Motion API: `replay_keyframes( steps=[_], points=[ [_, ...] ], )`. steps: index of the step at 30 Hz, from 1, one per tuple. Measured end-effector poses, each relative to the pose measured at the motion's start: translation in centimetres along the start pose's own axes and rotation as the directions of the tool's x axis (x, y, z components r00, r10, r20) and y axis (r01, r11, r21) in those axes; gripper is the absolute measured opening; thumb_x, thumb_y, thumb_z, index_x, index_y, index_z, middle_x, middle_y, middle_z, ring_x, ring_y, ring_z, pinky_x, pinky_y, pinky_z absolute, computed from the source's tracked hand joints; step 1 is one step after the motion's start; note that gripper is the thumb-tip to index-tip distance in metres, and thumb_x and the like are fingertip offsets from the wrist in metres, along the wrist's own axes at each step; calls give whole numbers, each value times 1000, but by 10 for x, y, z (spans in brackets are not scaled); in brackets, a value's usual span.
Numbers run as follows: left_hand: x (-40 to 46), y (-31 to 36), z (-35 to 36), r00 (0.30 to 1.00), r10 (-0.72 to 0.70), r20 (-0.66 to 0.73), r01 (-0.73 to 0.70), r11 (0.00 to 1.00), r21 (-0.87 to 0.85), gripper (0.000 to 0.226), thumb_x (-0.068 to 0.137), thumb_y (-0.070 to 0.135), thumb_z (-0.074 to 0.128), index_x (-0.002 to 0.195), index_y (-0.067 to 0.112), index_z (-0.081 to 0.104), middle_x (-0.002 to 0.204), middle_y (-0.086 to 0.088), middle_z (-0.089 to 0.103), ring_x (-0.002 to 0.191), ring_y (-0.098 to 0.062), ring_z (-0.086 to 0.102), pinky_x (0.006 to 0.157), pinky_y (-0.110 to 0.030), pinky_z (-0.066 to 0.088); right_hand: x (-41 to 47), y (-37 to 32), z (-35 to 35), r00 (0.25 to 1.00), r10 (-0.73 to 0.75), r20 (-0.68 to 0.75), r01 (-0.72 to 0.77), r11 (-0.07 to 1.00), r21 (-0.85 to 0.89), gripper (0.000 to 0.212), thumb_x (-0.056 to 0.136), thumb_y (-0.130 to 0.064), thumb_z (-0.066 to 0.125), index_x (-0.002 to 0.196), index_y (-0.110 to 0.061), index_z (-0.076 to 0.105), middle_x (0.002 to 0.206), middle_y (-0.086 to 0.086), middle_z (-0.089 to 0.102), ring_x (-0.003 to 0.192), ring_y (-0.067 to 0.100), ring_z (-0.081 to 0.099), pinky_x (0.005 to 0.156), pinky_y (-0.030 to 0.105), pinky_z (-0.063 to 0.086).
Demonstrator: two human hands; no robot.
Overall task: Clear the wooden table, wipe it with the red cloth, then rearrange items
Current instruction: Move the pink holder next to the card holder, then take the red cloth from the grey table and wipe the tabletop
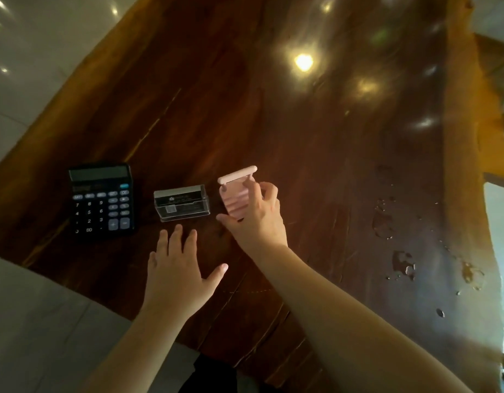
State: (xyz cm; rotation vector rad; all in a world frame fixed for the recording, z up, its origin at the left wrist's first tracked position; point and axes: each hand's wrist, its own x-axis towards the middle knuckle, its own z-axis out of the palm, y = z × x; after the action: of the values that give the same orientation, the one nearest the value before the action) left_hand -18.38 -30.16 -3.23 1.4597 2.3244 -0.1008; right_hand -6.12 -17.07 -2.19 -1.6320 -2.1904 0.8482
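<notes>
On the dark wooden table stand three items in a row. A black calculator lies at the left. To its right is a clear card holder with dark cards in it. Further right stands a small pink stand with a rounded bar on top; my right hand grips it, thumb at its base and fingers on its right side. My left hand rests flat on the table just below the card holder, fingers spread, holding nothing. No red cloth is in view.
Wet patches and droplets glisten on the right part of the table. Pale floor tiles show beyond the table's left edge. The table's lighter live edge runs down the right side.
</notes>
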Motion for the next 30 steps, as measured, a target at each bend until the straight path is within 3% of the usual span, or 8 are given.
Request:
replay_keyframes(
  steps=[3,7,12,18,25,28,30],
  points=[
    [0,12,-6,999,39,-5,-39,999,10,98,79,84,37,155,22,27,165,-11,21,152,-34,15,117,-52,26,-8,9,-16,1000,14,-16,-14,1000,0,84,78,-61,76,145,-36,31,153,5,29,132,31,44,86,43,55],
    [-4,41,-18,993,118,-11,-118,993,-15,91,81,79,46,151,20,37,160,-11,33,149,-32,24,113,-49,35,-29,28,-51,997,58,-51,-58,998,6,83,78,-75,62,143,-35,33,150,-2,33,129,23,46,84,36,56],
    [-12,91,-33,965,262,-27,-263,956,-129,82,83,67,58,144,14,49,149,-12,47,141,-30,37,106,-46,44,-74,65,-107,982,117,-148,-111,992,52,60,91,-60,58,141,-32,40,141,-6,43,118,18,56,81,32,54],
    [-34,182,-54,884,468,-18,-460,860,-219,81,82,68,52,144,17,49,143,-3,52,134,-23,45,102,-41,46,-146,125,-189,926,230,-299,-221,973,64,57,92,-55,60,141,-31,45,137,-9,47,120,15,55,89,37,55],
    [-81,303,-54,737,674,54,-648,726,-229,79,80,75,48,146,33,42,147,10,44,136,-13,40,101,-37,44,-253,196,-275,770,436,-465,-433,893,121,56,92,-54,62,141,-39,39,141,-9,48,116,13,58,89,32,57],
    [-105,357,-51,668,742,61,-715,662,-226,69,82,70,53,142,36,45,141,13,49,132,-12,44,99,-37,43,-304,224,-307,677,522,-519,-507,841,185,55,91,-58,58,140,-44,38,140,-8,48,112,16,59,89,40,57],
    [-126,398,-45,605,793,69,-764,602,-233,64,82,67,56,138,36,49,132,15,53,126,-11,47,94,-34,44,-343,242,-329,602,576,-552,-539,804,251,52,91,-60,56,138,-46,39,137,-12,48,110,12,58,92,38,56]
  ],
)
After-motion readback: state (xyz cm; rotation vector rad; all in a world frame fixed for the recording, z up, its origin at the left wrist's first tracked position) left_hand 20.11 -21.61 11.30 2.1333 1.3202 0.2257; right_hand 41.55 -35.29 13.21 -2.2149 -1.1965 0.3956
